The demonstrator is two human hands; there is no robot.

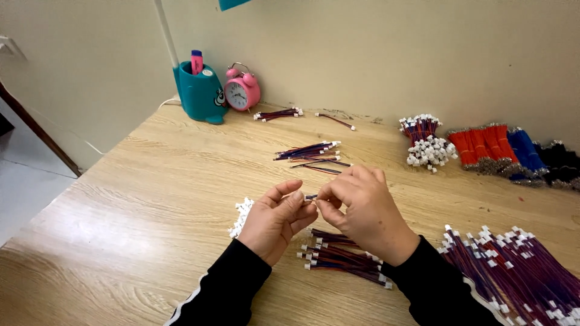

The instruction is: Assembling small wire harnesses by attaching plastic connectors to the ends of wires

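Pale cream walls met at the far corner behind a light wood-grain tabletop [151, 199] strewn with wiring parts. Near the middle, the person's left hand [275, 218] and right hand [362, 211], both in black sleeves, were raised just above the surface with fingertips together, each pinching an end of a short red-and-blue wire lead [310, 197] held between them; the fingers of both hands were curled closed around it. Directly beneath the hands lay a loose pile of similar leads with white connectors [344, 256], and just left of the left hand sat a small heap of white plastic connector housings [241, 216]. A much larger spread of finished leads [519, 259] filled the near right corner. Farther back, a small group of leads [308, 154] rested at the centre of the tabletop, with another few [278, 113] close to the far wall. At the far right stood a bundle of leads tipped with white connectors [424, 142], beside bundles of red wires [483, 145], blue wires [525, 151] and black wires [562, 163]. At the far left, a teal pen holder [198, 95] holding a pink highlighter [197, 61] stood next to a pink twin-bell alarm clock [242, 90].
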